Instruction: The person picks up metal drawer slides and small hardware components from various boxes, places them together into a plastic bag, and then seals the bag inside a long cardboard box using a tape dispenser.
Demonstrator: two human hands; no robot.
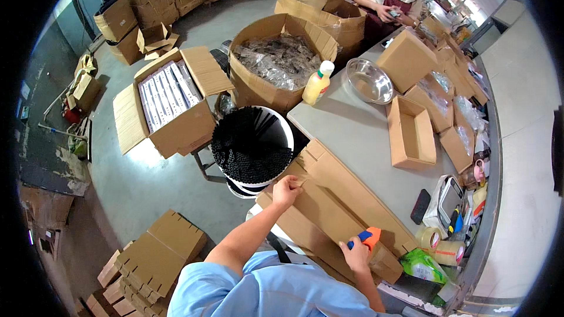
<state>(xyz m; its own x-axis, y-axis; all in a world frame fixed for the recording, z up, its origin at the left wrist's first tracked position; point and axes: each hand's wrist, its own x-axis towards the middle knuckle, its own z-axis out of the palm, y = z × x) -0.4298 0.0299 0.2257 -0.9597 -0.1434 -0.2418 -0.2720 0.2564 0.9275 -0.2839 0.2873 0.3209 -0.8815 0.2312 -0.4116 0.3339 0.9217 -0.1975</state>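
Observation:
Across the near end of the grey table lies a long, narrow cardboard box (332, 211), its brown flaps spread along both sides. My left hand (286, 192) is closed, fingers pinching the cardboard at the far left end of the box. At the near right end, my right hand (356, 255) grips an orange and blue hand-held tool (370, 238) against the cardboard. Its exact kind is partly hidden by my fingers. Just beyond my left hand stands a round white bin (286, 135) packed with black ridged strips (249, 147).
On the table (335, 126) are a yellow bottle (317, 84), steel bowl (369, 81), open carton (411, 135), dark phone (420, 206) and tape rolls (428, 238). A carton of white packs (170, 95) stands left, flattened cartons (161, 252) lower left. Another person (388, 0) works far right.

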